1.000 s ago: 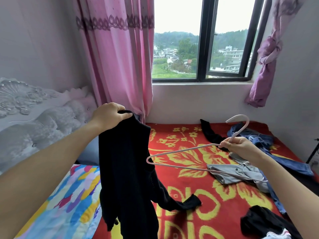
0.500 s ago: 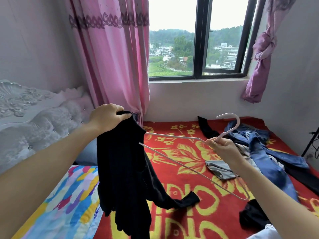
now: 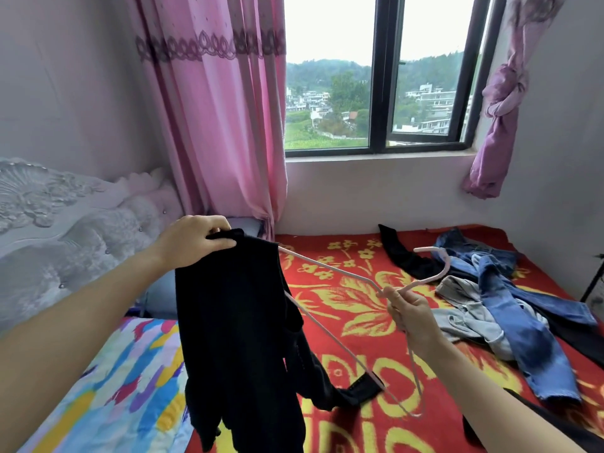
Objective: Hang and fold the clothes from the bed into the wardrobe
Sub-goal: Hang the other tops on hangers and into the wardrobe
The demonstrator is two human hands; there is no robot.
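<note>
My left hand (image 3: 196,240) grips the top edge of a black garment (image 3: 235,338), which hangs down over the bed with a sleeve trailing onto the red blanket. A pale pink wire hanger (image 3: 330,269) is held at its neck by my right hand (image 3: 410,313), hook pointing up and right. The hanger's left end reaches the garment's upper edge and slips behind the fabric. Blue jeans (image 3: 510,318), a grey garment (image 3: 464,308) and another black piece (image 3: 403,256) lie on the bed at the right.
The bed carries a red blanket with yellow flowers (image 3: 346,299) and a multicoloured pillow (image 3: 124,380) at the left. A padded grey headboard (image 3: 65,230) stands at the left, a pink curtain (image 3: 225,119) and window (image 3: 376,76) behind. No wardrobe is in view.
My right hand has swung the hanger leftward and tilted it, so its left end now meets the black garment's top. My left hand keeps the garment raised.
</note>
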